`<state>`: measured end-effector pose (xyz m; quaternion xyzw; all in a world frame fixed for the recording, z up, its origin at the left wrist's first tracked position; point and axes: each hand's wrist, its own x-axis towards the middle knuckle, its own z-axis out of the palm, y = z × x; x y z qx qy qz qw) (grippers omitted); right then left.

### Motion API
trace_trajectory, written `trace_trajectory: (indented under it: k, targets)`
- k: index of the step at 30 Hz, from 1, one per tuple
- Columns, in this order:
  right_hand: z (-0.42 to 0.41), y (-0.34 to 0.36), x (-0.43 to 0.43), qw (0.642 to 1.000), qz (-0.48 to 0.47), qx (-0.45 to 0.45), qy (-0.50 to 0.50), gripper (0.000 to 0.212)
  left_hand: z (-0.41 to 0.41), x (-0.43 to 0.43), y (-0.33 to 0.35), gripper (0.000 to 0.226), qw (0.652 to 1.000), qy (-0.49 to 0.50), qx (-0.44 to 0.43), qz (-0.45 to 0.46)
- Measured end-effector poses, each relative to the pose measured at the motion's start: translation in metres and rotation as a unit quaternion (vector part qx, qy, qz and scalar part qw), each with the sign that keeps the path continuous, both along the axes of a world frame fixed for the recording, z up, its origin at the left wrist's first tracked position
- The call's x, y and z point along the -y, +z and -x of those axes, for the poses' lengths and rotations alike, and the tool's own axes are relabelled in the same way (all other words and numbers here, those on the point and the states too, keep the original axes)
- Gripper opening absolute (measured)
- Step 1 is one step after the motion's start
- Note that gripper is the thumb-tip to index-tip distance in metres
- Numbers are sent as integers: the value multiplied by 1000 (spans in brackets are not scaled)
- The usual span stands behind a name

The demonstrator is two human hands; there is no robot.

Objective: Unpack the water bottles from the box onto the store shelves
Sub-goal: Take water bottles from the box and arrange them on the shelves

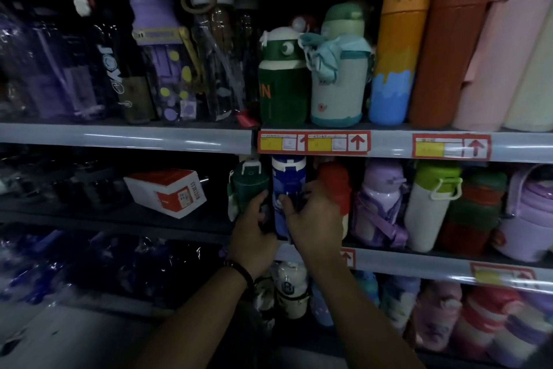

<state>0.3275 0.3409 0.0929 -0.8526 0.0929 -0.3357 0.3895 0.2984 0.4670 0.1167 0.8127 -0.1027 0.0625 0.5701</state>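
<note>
Bare forearms (194,317), one bit of wristwear
There's a dark, beaded-looking bracelet (241,272) wrapped round the wrist, sitting just behind the left hand (253,238).

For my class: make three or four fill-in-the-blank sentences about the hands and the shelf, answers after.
The left hand and right hand hold a bottle coloured ____.
The lid of the bottle to its right is ____.
The bracelet is on the ____ wrist.
The arrow on the price label points ____.
Missing words: blue, red, left, up.
</note>
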Motion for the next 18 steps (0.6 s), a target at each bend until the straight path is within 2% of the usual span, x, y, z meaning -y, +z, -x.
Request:
trace_trajectory:
  k: [2, 5, 8, 18]
  targets:
    - [-5, 1, -1, 1000, 6, 9, -9, 43, -3, 1, -3, 56, 1000, -12, 5, 8]
    - [-14, 1, -3, 999, 28, 31, -24, 45, -6, 3, -9, 66, 999, -30, 10, 16]
    - [-21, -1, -1, 997, 37, 57, -32, 41, -10, 5, -13, 74, 999, -40, 14, 15]
    - [-14, -8, 6, 991, 42, 121, -20, 28, -21, -1, -16, 73, 1000, -20, 12, 12]
